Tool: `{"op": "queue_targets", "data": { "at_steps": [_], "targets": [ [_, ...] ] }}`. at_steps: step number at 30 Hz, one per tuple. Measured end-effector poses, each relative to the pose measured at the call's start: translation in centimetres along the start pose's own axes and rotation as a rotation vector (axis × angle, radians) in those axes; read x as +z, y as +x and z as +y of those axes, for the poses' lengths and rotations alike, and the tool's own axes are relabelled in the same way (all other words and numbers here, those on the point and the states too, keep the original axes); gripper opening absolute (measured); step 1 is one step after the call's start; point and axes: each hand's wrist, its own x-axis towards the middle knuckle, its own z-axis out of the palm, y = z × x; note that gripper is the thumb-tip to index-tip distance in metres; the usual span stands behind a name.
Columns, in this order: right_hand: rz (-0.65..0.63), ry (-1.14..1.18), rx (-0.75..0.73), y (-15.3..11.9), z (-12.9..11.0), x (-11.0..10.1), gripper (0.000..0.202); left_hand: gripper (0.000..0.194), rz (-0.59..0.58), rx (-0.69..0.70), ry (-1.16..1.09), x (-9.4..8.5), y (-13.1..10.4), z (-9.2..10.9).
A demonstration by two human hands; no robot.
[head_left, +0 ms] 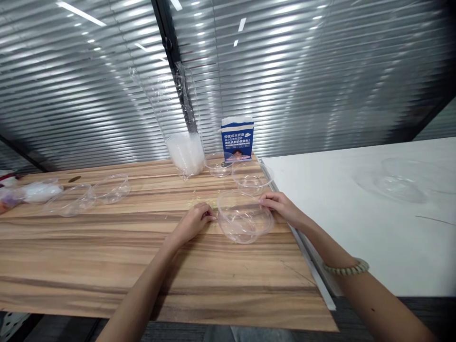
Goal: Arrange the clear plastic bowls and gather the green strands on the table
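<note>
Transparent plastic bowl (245,228), one, possibly two nested (the overlapping rims leave this uncertain): on the wood-grain tabletop (107,266), just inside its right edge, tipped, contents not made out. Right hand (283,206): grip closed in a light pinch, thumb and fingers on the bowl's rim at the side nearest that edge, probably to steady the thin wall and govern its tilt. Left hand (195,219): just beside the bowl's opposite side, fingers curled, tips drawn close together and low to the surface; whether they have hold of anything cannot be told. Pale yellowish bits (213,204): scattered beyond the left hand, partly seen past the bowl. Second bowl (251,180): toward the far right corner, upright, no contents discernible. Third bowl (215,167): at the far edge, a small dark item seen in or through it, which cannot be told. Blue printed carton (237,137): upright at the far right corner, top open, contents hidden. Stack of bowls (187,154): far edge, nested in a tall film sleeve (183,95), presumably kept so for compactness and cleanliness. Two further bowls (71,204) (112,190): side by side toward the far left corner. White bag (41,191): beyond these, contents indistinct.
</note>
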Motion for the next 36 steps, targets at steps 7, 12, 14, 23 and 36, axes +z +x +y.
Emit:
{"op": "queue_targets", "data": {
  "at_steps": [7,12,14,23,36],
  "targets": [
    [-0.010,-0.039,-0.013,0.02,-0.04,-0.08,0.029,0.009,0.024,0.003,0.005,0.05,0.08,-0.05],
    [-0.015,-0.056,-0.013,-0.07,-0.22,-0.08,0.029,0.010,0.024,0.003,0.019,-0.02,0.04,0.04],
    [-0.019,-0.061,-0.008,-0.12,-0.29,-0.06,0.028,0.010,0.021,0.008,0.022,-0.03,0.02,0.06],
    [-0.029,-0.070,-0.003,-0.02,-0.43,-0.06,0.030,0.011,0.018,0.014,0.039,0.07,0.02,-0.02],
    [-0.108,-0.095,-0.010,0.16,0.06,0.18,0.030,0.014,0.013,0.034,0.058,0.28,-0.15,-0.10]
  ]
}}
